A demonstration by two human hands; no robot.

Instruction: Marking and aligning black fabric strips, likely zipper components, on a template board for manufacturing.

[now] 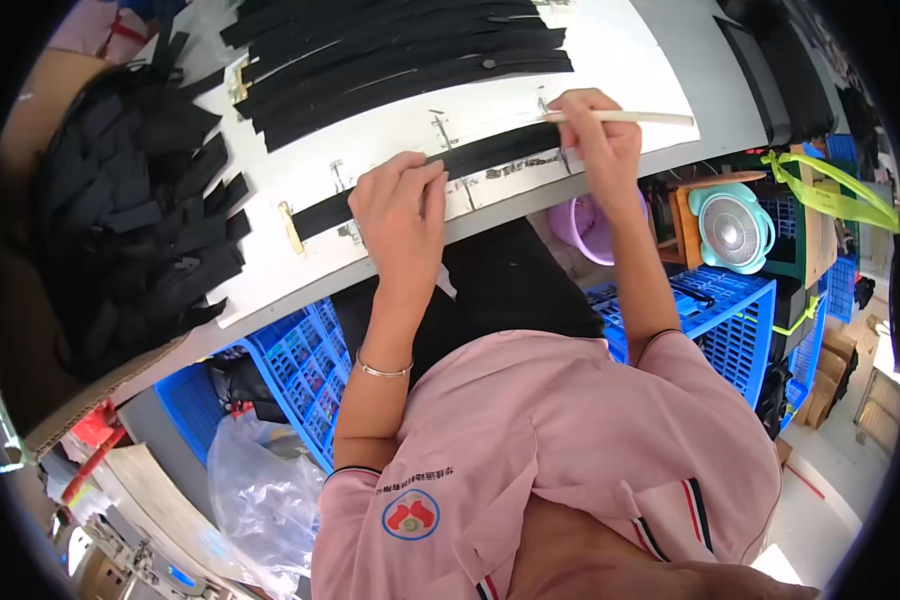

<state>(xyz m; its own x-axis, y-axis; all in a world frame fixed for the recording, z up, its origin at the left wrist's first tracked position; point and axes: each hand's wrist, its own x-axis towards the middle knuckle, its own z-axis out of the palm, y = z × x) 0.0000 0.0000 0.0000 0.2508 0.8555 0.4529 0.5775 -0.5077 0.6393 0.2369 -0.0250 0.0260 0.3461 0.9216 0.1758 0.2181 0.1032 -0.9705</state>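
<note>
A narrow black fabric strip (pixel 500 150) lies along the near side of a white board (pixel 660 95), over dark marks drawn on it. My left hand (pixel 400 205) rests on the strip, its bent fingers spread and the fingertips pressing it down. In my right hand (pixel 600 135) is a slim white pencil (pixel 645 118), pinched between thumb and fingers. Its tip meets the strip's right end, while its other end points right. Farther back on the board, several black strips (pixel 400 65) lie side by side in a stack of rows.
A cardboard box (pixel 10 330) heaped with black fabric pieces (pixel 130 200) stands at the left. Below the table are blue plastic crates (pixel 305 365), a purple bucket (pixel 582 228) and a small turquoise fan (pixel 732 228). Clear plastic wrap (pixel 265 490) hangs at lower left.
</note>
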